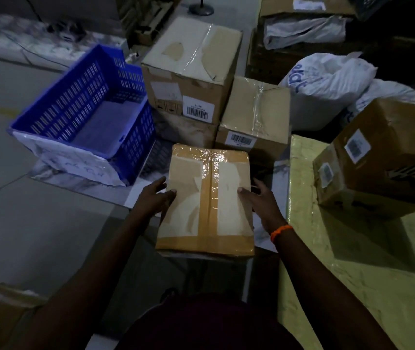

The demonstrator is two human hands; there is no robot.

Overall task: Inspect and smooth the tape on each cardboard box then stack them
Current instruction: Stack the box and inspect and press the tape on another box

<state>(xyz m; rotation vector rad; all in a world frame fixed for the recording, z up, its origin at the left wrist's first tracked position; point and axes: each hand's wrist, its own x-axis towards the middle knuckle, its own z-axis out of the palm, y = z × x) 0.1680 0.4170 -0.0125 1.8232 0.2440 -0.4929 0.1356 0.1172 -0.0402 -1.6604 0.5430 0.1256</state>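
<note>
Left hand (156, 197) and right hand (262, 202) hold taped cardboard box (207, 200) between them, thumbs on top, fingers down sides; blue crate (85, 114) beyond left fingers.

blue slatted crate (82, 114), brown-taped tan box (206, 200), orange wristband (280, 232), yellow wrapped surface (352, 274).
</note>
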